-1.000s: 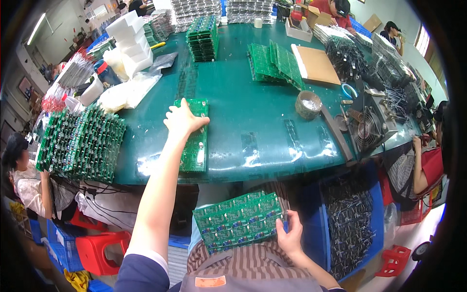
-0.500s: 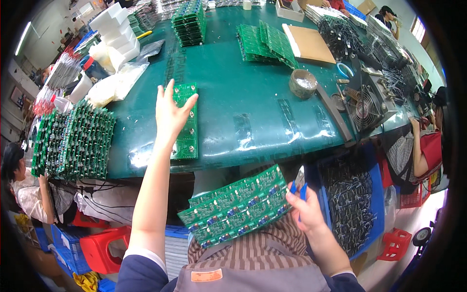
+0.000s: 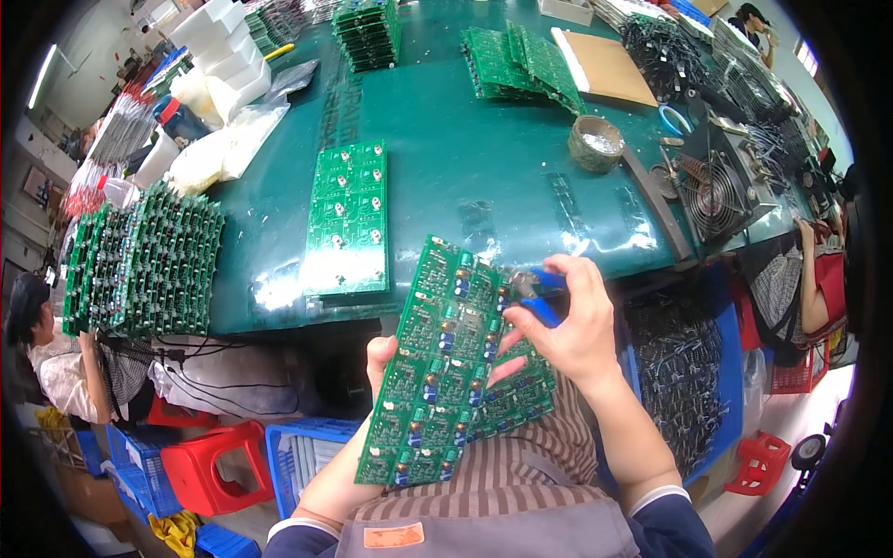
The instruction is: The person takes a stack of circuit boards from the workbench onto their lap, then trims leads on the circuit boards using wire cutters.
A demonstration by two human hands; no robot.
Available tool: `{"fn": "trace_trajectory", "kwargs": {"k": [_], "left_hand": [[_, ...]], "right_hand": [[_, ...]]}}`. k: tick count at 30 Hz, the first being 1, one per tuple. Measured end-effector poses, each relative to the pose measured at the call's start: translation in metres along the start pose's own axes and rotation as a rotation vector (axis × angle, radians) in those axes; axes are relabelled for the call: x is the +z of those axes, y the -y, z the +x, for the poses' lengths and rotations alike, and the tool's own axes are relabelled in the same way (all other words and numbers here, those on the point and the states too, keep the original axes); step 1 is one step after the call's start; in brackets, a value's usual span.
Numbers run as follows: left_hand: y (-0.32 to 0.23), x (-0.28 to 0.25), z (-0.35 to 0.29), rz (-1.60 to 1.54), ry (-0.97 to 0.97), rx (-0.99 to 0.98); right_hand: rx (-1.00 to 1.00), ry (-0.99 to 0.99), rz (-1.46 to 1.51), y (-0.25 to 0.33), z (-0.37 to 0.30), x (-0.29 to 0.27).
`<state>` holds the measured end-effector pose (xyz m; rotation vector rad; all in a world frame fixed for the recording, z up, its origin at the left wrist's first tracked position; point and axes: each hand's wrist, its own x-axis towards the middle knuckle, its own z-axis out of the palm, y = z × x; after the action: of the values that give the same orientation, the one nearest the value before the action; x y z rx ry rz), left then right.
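Over my lap, my left hand grips a green circuit board panel set with blue and green components; its thumb shows at the panel's left edge, while most of the hand is hidden behind it. My right hand is closed around blue-handled cutters, whose metal jaws are at the panel's upper right edge. Below that panel, a second green circuit board panel lies over my lap, partly covered. Another green panel rests flat on the table in front of me.
Stacked circuit boards stand at the table's left edge, with another stack at the back. A round tin, a metal bar and a fan are on the right. Beneath them sits a blue crate of dark parts.
My left hand has left the panel on the table and now holds the one over my lap, which is lifted and turned more upright. The cutters have moved up to its edge.
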<state>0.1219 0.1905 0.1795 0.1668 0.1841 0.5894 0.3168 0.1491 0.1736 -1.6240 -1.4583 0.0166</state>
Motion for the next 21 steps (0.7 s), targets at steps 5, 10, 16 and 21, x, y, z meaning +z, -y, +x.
{"fn": "trace_trajectory", "kwargs": {"k": [5, 10, 16, 21], "left_hand": [[0.000, 0.002, -0.004, -0.078, 0.004, 0.029], [0.004, 0.011, -0.008, -0.179, -0.061, 0.063], [0.004, 0.010, -0.009, -0.227, -0.013, 0.071], [0.005, 0.013, -0.009, -0.273, -0.030, 0.061]], "right_hand": [[-0.097, 0.098, -0.050, -0.004, 0.000, 0.001], [-0.162, 0.109, -0.124, 0.003, 0.004, -0.002], [-0.135, 0.092, -0.204, 0.007, 0.004, -0.005], [-0.161, 0.069, -0.116, 0.001, 0.006, -0.004]]}}
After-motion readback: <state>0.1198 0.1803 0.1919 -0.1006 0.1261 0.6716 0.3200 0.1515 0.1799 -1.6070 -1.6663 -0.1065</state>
